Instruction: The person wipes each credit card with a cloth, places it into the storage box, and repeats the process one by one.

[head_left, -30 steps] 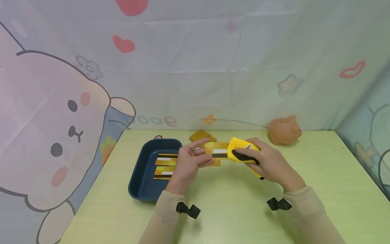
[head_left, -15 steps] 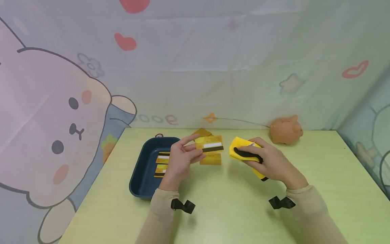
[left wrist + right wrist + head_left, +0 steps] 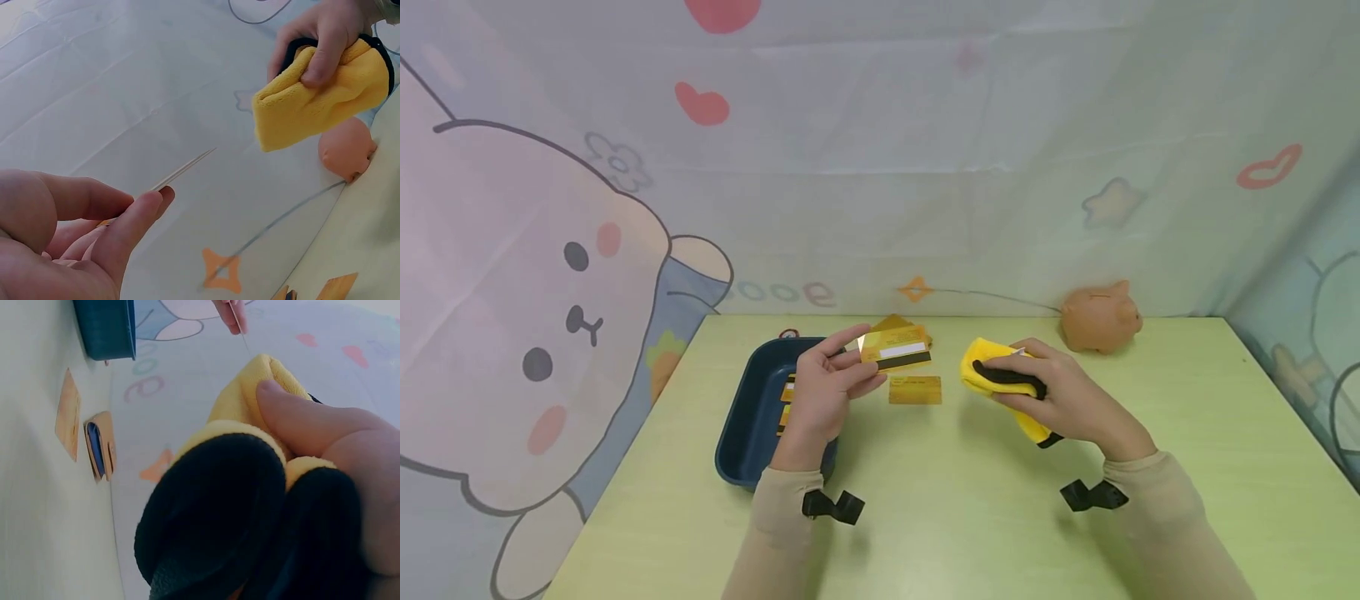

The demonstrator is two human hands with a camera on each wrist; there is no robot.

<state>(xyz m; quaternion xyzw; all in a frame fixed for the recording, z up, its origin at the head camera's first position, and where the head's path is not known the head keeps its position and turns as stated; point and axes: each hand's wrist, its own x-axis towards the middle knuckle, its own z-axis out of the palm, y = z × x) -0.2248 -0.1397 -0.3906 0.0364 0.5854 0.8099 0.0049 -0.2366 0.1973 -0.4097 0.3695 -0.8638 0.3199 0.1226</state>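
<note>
Between thumb and fingers my left hand (image 3: 823, 383) pinches a yellow card (image 3: 893, 348), white strip and black stripe facing up. In the left wrist view that card (image 3: 186, 169) appears almost edge-on. A folded yellow cloth (image 3: 992, 371) with black edging is gripped in my right hand (image 3: 1071, 396), apart from the card and to its right. Another yellow card (image 3: 915, 390) lies flat on the table just below the held one. Inside the dark blue tray (image 3: 737, 433), partly hidden by my left hand, are yellow cards (image 3: 786, 417) with black stripes.
Behind the held card is a tan wallet (image 3: 106, 445), seen best in the right wrist view. An orange piggy bank (image 3: 1101, 318) stands at the table's back right. A printed curtain (image 3: 880, 167) hangs along the back edge of the green table (image 3: 970, 517).
My left hand has drawn the card leftward out of the cloth, tilted it and moved over the tray's right side. The right hand, still gripping the cloth, has barely shifted.
</note>
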